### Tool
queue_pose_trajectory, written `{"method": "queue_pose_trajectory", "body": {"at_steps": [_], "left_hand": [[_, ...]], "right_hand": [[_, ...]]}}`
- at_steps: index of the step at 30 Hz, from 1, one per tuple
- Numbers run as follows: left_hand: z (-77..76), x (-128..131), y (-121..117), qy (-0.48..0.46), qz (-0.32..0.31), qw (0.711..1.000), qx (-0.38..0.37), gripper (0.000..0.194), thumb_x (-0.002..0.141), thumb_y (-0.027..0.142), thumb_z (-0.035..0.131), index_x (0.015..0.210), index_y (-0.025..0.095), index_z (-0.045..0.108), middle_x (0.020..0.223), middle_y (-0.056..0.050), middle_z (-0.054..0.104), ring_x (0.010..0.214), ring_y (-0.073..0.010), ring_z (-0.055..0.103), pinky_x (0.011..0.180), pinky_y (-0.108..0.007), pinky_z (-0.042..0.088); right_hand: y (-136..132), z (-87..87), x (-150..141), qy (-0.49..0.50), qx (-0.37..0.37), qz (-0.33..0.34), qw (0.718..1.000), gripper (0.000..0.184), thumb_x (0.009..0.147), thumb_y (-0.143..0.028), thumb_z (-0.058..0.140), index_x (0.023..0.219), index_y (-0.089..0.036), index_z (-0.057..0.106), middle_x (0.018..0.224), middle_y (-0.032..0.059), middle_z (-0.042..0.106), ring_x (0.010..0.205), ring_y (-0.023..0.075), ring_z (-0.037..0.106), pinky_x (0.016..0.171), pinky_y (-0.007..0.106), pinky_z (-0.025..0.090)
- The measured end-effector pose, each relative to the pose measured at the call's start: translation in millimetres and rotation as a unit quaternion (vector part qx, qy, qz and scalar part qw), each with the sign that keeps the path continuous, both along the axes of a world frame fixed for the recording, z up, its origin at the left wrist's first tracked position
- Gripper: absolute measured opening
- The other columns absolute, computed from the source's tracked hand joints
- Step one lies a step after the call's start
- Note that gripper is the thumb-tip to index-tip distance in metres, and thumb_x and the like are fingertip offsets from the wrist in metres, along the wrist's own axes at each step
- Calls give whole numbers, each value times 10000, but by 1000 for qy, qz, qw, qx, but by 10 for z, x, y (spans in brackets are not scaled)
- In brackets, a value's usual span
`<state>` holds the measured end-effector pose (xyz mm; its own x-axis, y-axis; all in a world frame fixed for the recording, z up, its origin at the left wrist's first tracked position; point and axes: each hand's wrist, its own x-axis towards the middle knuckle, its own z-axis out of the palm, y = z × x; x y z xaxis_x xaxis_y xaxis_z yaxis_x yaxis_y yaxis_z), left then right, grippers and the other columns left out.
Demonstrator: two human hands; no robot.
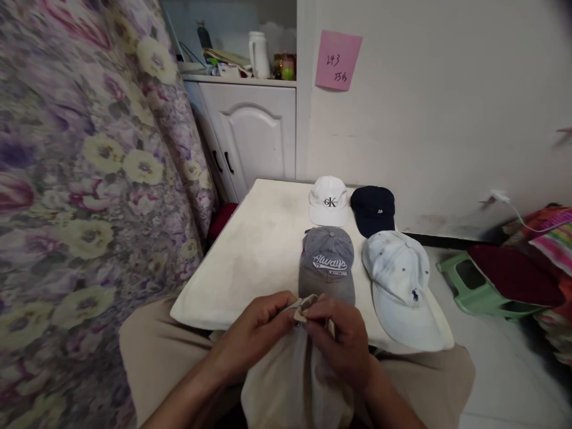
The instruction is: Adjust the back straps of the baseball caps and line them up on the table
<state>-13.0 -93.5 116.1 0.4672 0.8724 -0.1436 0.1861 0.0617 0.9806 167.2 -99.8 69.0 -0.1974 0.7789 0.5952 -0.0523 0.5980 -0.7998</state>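
Note:
A beige cap rests on my lap in front of the table. My left hand and my right hand both pinch its strap at the top, fingers closed. Just beyond my hands lies a grey cap with "Always" lettering. To its right is a pale blue denim cap. Farther back sit a white cap and a dark navy cap.
The caps lie on a small white table. A floral cloth hangs at the left. A white cabinet stands behind, a pink note is on the wall, and a green stool with dark red fabric is at the right.

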Motion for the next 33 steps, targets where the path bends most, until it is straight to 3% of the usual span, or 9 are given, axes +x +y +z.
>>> {"method": "queue_pose_trajectory", "body": {"at_steps": [6,8,13,16,19,23,27,29,33], "left_hand": [[84,-14,-29,-53,11,996,-65,314,839,449,646,733,160,582,689,25,476,648,-123,377,597,-238,289],[88,-16,-41,-65,9,995,-71,323,827,454,660,720,163,573,681,27,470,640,-120,369,589,-235,284],[76,-34,-57,-74,-5,995,-70,358,817,495,664,728,159,581,684,25,481,636,-117,365,573,-230,280],[68,-43,-55,-58,-19,996,-60,349,834,483,655,748,147,616,682,25,486,623,-108,350,556,-224,262],[43,-46,-50,-50,-12,996,-68,369,838,484,655,716,139,604,629,39,450,578,-92,327,526,-218,238],[9,-35,-59,-41,32,996,-73,373,832,482,660,684,153,563,591,49,436,544,-86,324,504,-211,240],[40,9,-102,-3,47,999,-17,320,874,431,618,712,155,612,652,14,559,611,-118,440,558,-224,324],[67,29,-126,24,48,998,21,295,894,405,594,734,161,639,688,1,606,657,-139,487,598,-240,360],[75,31,-149,61,55,994,68,280,906,376,580,720,173,631,659,19,561,650,-136,457,600,-243,352]], "right_hand": [[47,126,104,-51,15,-117,992,182,863,-150,602,1010,-235,667,1018,72,646,974,230,605,860,392,489],[64,142,122,-61,-11,-83,995,189,874,-198,595,1047,-225,665,1109,90,640,1054,247,588,918,413,473],[68,57,63,54,-204,79,974,119,872,-318,638,846,-202,630,672,-15,588,590,132,535,539,244,429],[69,4,13,105,-254,115,955,182,851,-341,671,775,-196,591,612,-35,558,546,115,505,525,234,404],[75,29,16,63,-220,81,970,138,873,-320,630,807,-199,611,676,-12,587,614,138,550,574,257,436],[31,129,53,-22,-54,-73,996,145,844,-279,648,977,-223,633,963,62,613,922,227,593,788,362,485],[-55,176,-2,-103,58,-130,984,323,725,-335,793,921,-237,556,853,34,574,800,223,559,705,369,461],[-78,180,-50,-159,58,-139,976,355,713,-372,803,819,-230,495,760,10,537,708,199,514,645,345,413],[-71,174,-90,-219,3,-99,971,236,923,-300,550,731,-216,441,691,1,489,650,170,465,608,320,334]]}}
